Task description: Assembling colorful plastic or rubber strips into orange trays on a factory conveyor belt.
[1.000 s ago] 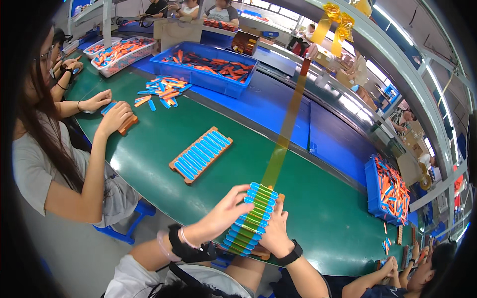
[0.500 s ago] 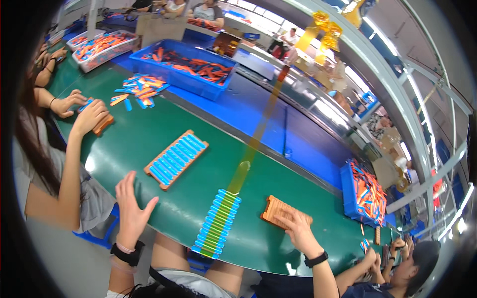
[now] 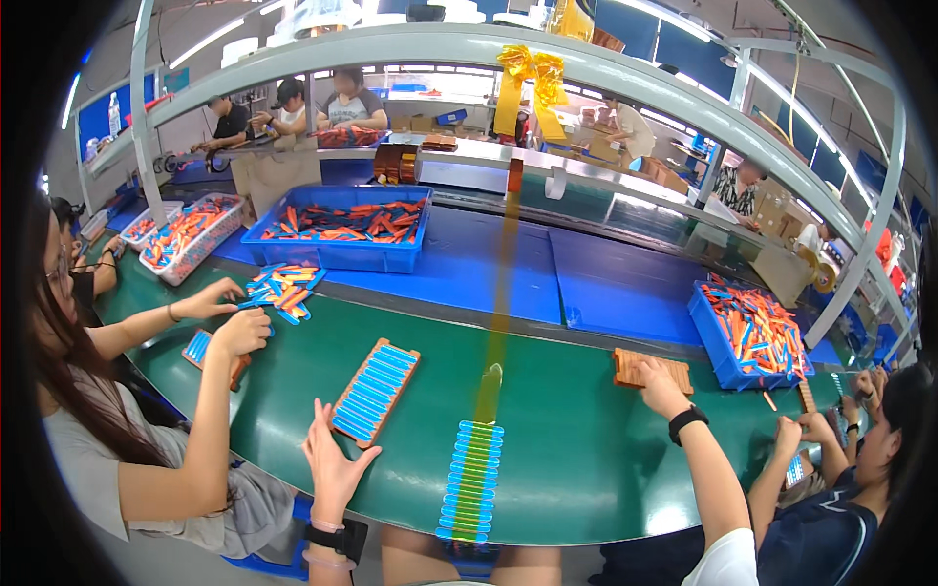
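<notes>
Green conveyor belt (image 3: 586, 459) carries our row of blue strips (image 3: 472, 481). Our left hand (image 3: 332, 459) hovers, fingers spread; our right hand (image 3: 657, 376) lies flat on an empty brown slotted tray (image 3: 653, 370).

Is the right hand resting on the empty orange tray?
Yes, the right hand lies on the near edge of the empty orange tray on the green belt.
</notes>
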The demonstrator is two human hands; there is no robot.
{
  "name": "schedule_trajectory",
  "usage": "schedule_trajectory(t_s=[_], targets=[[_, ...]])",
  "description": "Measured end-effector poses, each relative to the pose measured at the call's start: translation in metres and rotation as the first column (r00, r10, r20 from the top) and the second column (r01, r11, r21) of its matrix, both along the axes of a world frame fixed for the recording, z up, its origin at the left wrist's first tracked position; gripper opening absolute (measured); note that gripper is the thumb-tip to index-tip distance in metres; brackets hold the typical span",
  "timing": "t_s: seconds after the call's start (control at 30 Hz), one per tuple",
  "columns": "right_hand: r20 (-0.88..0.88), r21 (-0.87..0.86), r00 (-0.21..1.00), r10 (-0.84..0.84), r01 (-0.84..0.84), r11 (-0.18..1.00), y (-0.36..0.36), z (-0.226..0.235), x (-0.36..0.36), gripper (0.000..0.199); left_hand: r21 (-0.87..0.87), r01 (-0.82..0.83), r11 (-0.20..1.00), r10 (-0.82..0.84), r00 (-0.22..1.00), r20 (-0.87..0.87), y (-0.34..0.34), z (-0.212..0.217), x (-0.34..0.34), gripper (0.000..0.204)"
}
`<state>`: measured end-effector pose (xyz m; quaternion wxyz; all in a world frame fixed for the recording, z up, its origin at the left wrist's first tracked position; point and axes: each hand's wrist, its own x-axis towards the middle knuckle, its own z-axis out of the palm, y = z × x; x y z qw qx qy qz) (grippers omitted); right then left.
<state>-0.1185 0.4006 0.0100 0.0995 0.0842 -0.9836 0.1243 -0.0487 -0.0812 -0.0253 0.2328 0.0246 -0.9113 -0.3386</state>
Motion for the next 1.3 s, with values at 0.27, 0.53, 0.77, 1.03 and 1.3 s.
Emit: schedule_trajectory(t_s=[0.27, 0.53, 0.77, 1.03, 1.3], targets=[[0.334, -0.146, 0.926, 0.176, -0.133, 0.98, -0.211, 0.002, 0.009, 0.06, 0.053, 0.088, 0.995, -0.086, 0.996, -0.031, -0.008, 0.002, -0.006, 0.103], [0.515, -0.857, 0.679, 0.524, 0.395, 0.331, -0.211, 0.017, 0.022, 0.023, 0.003, 0.167, 0.986, -0.167, 0.984, -0.062, 0.027, 0.005, 0.01, 0.104], [0.295, -0.92, 0.803, 0.518, 0.384, -0.072, -0.18, 0.047, 0.068, 0.016, -0.035, 0.114, 0.993, -0.111, 0.99, 0.086, 0.077, 0.014, 0.044, 0.113], [0.239, -0.964, 0.879, 0.412, 0.265, -0.005, -0.187, 0.023, 0.118, 0.011, 0.022, 0.272, 0.962, -0.273, 0.959, 0.081, 0.058, 0.027, 0.048, 0.1], [0.329, -0.939, 0.866, 0.377, 0.258, 0.226, -0.179, -0.017, 0.143, 0.015, -0.46, 0.448, 0.766, -0.537, 0.84, -0.076, 0.033, 0.016, 0.047, 0.059]])
